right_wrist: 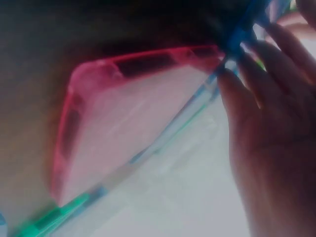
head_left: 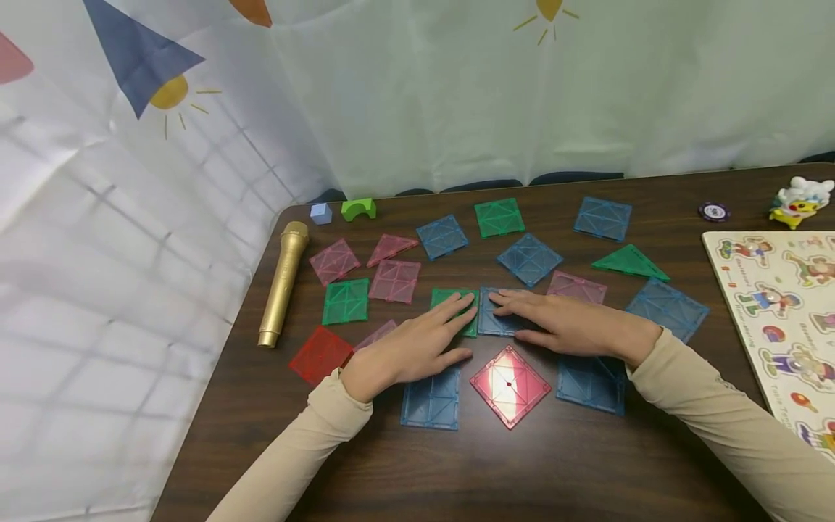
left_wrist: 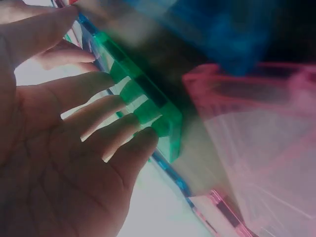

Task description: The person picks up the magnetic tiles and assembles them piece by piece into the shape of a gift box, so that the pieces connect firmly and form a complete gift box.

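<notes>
Head view: your left hand [head_left: 417,346] lies flat, fingers straight, fingertips pressing the green square tile [head_left: 457,310]; your right hand [head_left: 567,326] lies flat too, fingers straight on the blue square tile [head_left: 499,316]; the two tiles sit edge to edge at the middle of the brown table [head_left: 522,478], touching; neither hand grips anything. A red square tile [head_left: 510,386] sits just below, between your wrists, turned like a diamond; another blue tile [head_left: 432,400] lies under your left palm's near edge; a gold toy microphone [head_left: 283,283] lies at the left edge; a character peg puzzle board [head_left: 783,319] at the right; more pink, green and blue tiles are scattered behind.

Left wrist view: left hand [left_wrist: 64,148] spread open, fingertips [left_wrist: 143,143] on the green tile's [left_wrist: 163,118] edge; a pink tile [left_wrist: 261,148] just beside; blurred.

Right wrist view: right hand [right_wrist: 271,128] open, fingers [right_wrist: 232,89] straight against a blue tile edge [right_wrist: 237,37]; the red tile [right_wrist: 123,123] close by; blurred.
</notes>
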`<state>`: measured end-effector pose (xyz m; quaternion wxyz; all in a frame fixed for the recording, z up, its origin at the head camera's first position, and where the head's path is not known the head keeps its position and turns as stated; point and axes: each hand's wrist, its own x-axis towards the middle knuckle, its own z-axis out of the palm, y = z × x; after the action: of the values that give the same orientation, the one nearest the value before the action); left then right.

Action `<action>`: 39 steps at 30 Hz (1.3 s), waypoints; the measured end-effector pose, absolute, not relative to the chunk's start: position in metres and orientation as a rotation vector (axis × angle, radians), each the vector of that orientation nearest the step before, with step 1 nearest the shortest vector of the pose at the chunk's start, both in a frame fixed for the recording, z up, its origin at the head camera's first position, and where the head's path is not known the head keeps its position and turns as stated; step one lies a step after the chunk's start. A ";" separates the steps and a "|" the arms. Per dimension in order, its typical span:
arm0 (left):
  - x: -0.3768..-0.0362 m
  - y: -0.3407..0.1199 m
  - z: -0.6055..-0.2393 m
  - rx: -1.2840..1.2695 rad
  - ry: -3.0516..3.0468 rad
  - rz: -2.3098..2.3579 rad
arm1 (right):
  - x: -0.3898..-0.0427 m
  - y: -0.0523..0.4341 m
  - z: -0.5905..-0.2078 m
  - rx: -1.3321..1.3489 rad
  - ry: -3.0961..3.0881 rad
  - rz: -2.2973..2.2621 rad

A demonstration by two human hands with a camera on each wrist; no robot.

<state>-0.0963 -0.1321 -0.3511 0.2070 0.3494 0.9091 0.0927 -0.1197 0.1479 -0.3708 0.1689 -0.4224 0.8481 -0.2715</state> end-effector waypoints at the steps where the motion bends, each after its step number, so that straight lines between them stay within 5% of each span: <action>1: -0.098 -0.131 -0.351 0.973 2.531 0.255 | -0.120 0.148 -0.371 -1.210 2.416 -0.771; 28: -0.124 -0.106 -0.352 1.085 2.771 -0.032 | -0.109 0.149 -0.366 -1.252 2.502 -0.641; 39: -0.123 -0.108 -0.352 1.090 2.758 0.005 | -0.078 0.130 -0.356 -1.594 2.430 -0.593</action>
<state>-0.1232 -0.1081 -0.3518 0.0881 0.3662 0.9264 0.0016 -0.0780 0.1300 -0.3562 0.0876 -0.5352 0.8162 -0.1992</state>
